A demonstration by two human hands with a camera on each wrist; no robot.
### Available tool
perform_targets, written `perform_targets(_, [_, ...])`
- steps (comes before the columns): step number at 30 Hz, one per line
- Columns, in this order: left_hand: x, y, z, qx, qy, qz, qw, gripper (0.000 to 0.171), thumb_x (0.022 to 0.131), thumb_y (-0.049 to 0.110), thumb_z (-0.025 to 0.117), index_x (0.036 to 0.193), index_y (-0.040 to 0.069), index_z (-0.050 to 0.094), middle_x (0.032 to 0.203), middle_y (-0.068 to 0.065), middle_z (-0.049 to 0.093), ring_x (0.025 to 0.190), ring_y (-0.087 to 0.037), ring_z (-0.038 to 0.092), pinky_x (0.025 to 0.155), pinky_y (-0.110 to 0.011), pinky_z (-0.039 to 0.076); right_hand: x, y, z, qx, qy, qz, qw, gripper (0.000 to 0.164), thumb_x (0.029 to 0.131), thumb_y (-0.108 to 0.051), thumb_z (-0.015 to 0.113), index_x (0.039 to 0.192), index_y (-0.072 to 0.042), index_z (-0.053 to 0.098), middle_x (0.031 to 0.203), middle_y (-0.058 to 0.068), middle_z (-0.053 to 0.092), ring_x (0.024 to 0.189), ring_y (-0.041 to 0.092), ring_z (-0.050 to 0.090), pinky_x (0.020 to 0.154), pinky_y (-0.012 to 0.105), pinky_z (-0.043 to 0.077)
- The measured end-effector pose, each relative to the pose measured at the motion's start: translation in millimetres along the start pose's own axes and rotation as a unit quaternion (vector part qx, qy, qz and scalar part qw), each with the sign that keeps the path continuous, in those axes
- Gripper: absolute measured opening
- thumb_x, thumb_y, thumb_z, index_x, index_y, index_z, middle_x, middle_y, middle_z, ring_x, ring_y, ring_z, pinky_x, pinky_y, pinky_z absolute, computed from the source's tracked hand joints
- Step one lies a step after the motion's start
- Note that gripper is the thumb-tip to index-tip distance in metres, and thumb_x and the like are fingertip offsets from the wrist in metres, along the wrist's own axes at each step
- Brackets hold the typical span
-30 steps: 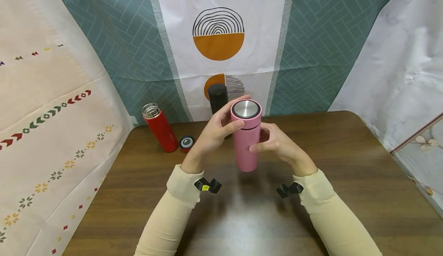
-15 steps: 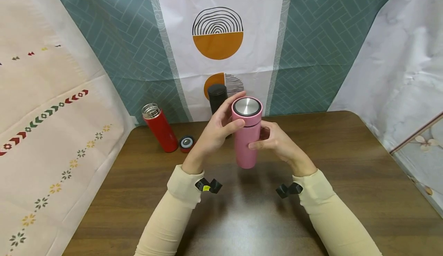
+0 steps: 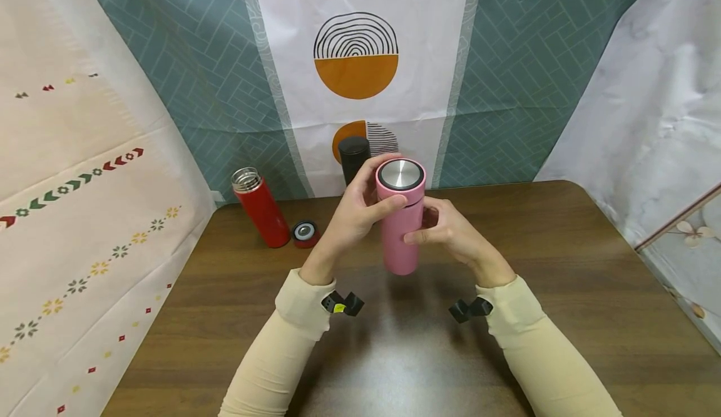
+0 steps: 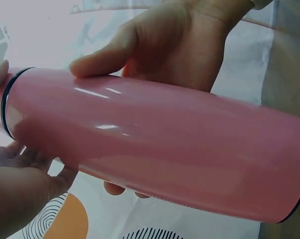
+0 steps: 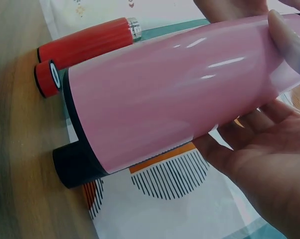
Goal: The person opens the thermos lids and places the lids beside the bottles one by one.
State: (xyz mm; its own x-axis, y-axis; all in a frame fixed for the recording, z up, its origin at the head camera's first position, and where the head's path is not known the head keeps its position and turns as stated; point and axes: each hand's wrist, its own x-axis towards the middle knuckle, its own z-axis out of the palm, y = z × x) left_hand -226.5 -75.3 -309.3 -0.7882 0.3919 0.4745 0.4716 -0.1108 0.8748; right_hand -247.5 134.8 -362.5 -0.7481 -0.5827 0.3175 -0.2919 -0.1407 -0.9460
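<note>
Both hands hold a pink thermos flask (image 3: 401, 235) upright above the table, its shadow falling below it. My left hand (image 3: 356, 210) grips the lid (image 3: 401, 182), thumb across its front and fingers behind. Lower down, my right hand (image 3: 453, 232) grips the body from the right side. In the left wrist view, a dark ring (image 4: 8, 102) marks the seam between lid and body. The right wrist view shows the flask's dark base (image 5: 80, 124); my right hand's fingers (image 5: 259, 132) curl beneath the pink body there.
A red flask (image 3: 261, 213) stands uncapped at the back left, its steel neck exposed. Beside it lies its red lid (image 3: 305, 234), inner side up. A black flask (image 3: 353, 157) stands behind my left hand. Patterned cloths hang around the wooden table (image 3: 563, 248).
The pink flask has risen slightly over the last second. My left thumb has shifted a little rightward across the lid. The right hand keeps nearly the same hold.
</note>
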Motion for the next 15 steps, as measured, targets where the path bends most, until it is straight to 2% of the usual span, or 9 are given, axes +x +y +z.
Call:
perform_targets(5, [-4.3,5.2,-2.3,-0.013,-0.031,-0.017,0.9993,0.104,0.081,0.071,0.076,0.16,0.015,0.037,0.147,-0.01,0.052,0.13,-0.027,0.054,0.103,-0.039,0.05,-3,-2,3,0.005,0.005,0.001,1.0,0.048,0.08,-0.002,0.079,0.126,-0.003,0.068,0.112,0.008,0.073,0.101,0.026,0.069,0.09,0.036,0.057])
perform_targets(9, [-5.1,7.5,-8.3,-0.011,-0.053,-0.028,0.9981,0.102,0.083,0.074,0.072,0.16,0.014,0.04,0.15,-0.008,0.053,0.13,-0.028,0.055,0.104,-0.042,0.05,-6,-3,6,0.018,-0.006,-0.002,1.0,0.046,0.08,-0.004,0.08,0.125,-0.005,0.069,0.112,0.009,0.073,0.102,0.026,0.069,0.091,0.036,0.057])
perform_targets(15, [-7.2,7.7,-8.8,-0.007,-0.048,-0.03,0.9983,0.097,0.084,0.07,0.073,0.156,0.012,0.045,0.149,-0.007,0.054,0.128,-0.028,0.055,0.104,-0.045,0.05,-10,-4,9,0.025,-0.017,-0.002,1.0,0.046,0.081,-0.005,0.079,0.125,-0.006,0.069,0.113,0.009,0.073,0.102,0.026,0.069,0.091,0.037,0.057])
